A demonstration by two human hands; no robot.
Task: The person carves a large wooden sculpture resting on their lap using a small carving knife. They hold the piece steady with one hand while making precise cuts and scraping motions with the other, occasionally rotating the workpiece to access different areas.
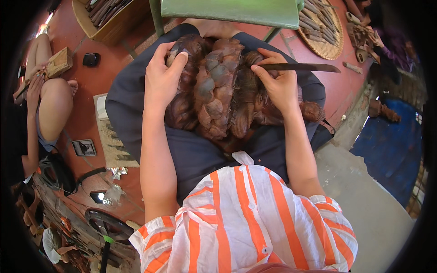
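A dark brown wood carving (214,88), with overlapping leaf-like or scale-like shapes, rests across my lap on dark trousers. My left hand (165,75) is wrapped over its upper left part, thumb on top and fingers partly hidden behind the wood. Over the carving's right side, my right hand (277,82) pinches a long, thin, dark blade-like tool (314,67). Its tapered end points right, away from the carving. I cannot tell whether the tool's other end, by my fingers, touches the wood.
A green chair (232,11) stands just beyond my knees. Carving tools fill a box (114,27) at far left and a round woven tray (337,48) at far right. On the left, a person holds a wooden block (59,61). A phone-like device (84,147) lies on the tiles.
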